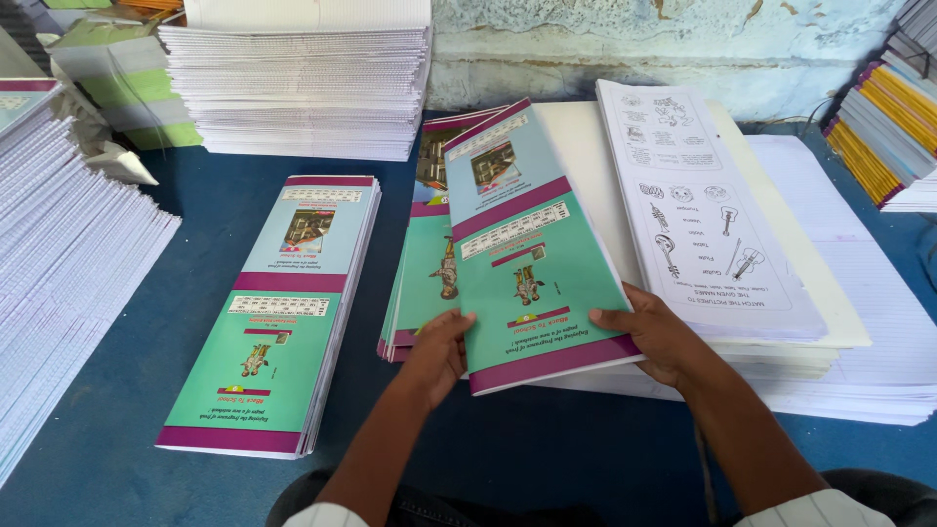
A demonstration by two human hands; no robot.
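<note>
My left hand (436, 353) and my right hand (656, 334) both grip the near end of a long teal and light-blue printed cover sheet with purple bands (522, 256), held tilted above the blue table. Under it lies a pile of the same covers (422, 256). To its right a stack of white paper sheets (781, 283) carries a printed page with small line drawings (695, 210) on top. Another pile of the same covers (278, 312) lies flat to the left, untouched.
Tall stacks of white ruled pages stand at the back (298, 83) and along the left edge (63, 244). Colourful bound books (883, 132) are piled at the far right. A pale, worn wall (664, 49) closes off the back of the blue table (547, 449).
</note>
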